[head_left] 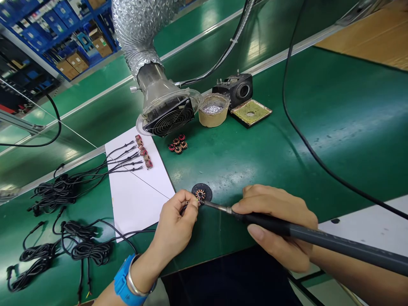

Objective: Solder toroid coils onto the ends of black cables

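My right hand [280,225] is wrapped round the black handle of a soldering iron [267,222]. The iron's metal tip meets the near edge of a small wire-wound stator coil [200,194], which lies on a round black disc [206,189]. My left hand [178,221] pinches the end of a black cable [140,232] against the coil's left side. A thin solder wire [140,177] runs from the upper left into those same fingers. Fingertips and iron hide the exact joint.
Several coils [178,145] lie beyond the disc. White paper [140,204] bears more coils and cable ends. Bundled black cables [91,250] lie left. A fume extractor [170,117] hangs above, near a solder-filled pot [213,111], a sponge tray [251,111] and an iron stand [236,90].
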{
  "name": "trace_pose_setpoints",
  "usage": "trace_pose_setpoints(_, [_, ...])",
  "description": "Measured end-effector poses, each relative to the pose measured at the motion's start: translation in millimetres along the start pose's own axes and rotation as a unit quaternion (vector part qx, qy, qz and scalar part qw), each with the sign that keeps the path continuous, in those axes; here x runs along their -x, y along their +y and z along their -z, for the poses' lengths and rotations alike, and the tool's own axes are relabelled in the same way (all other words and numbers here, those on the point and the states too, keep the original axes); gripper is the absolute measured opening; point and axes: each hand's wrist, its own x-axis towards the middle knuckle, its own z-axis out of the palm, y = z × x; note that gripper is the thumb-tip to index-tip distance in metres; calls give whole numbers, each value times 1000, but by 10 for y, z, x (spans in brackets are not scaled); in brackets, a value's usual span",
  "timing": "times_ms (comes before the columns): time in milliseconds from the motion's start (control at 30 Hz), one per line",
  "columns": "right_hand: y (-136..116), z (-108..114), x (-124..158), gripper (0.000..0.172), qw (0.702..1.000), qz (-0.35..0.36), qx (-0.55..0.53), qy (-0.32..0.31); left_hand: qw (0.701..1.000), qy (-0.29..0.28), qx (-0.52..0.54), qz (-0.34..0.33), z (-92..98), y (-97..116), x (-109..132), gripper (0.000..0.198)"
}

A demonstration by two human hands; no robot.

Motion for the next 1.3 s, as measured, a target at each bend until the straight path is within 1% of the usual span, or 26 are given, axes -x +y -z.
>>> trace_pose_setpoints(100, [-2, -4, -10, 27, 1000, -6, 5, -12, 1000, 3, 0, -1, -2, 11, 6, 19])
trace_pose_setpoints(300, [-9, -11, -10, 25, 1000, -6, 2, 0, 1000, 7, 1, -3, -6, 21, 18, 18])
trace_pose_setpoints(500, [-3, -7, 8, 28, 1000, -2, 5, 8, 1000, 7, 3, -1, -4, 10, 5, 16])
trace_pose_setpoints(1067, [12, -2, 23, 29, 1000, -4, 1, 10, 1000, -1, -10, 2, 6, -15, 12, 16])
trace_pose_setpoints(1200, [7, 7, 12, 31, 1000, -5, 3, 12, 1000, -5, -11, 2, 7, -15, 13, 17])
trace_pose_setpoints(1300, [13, 8, 7, 35, 1000, 0, -5, 21, 1000, -5, -13, 4, 8, -14, 12, 17])
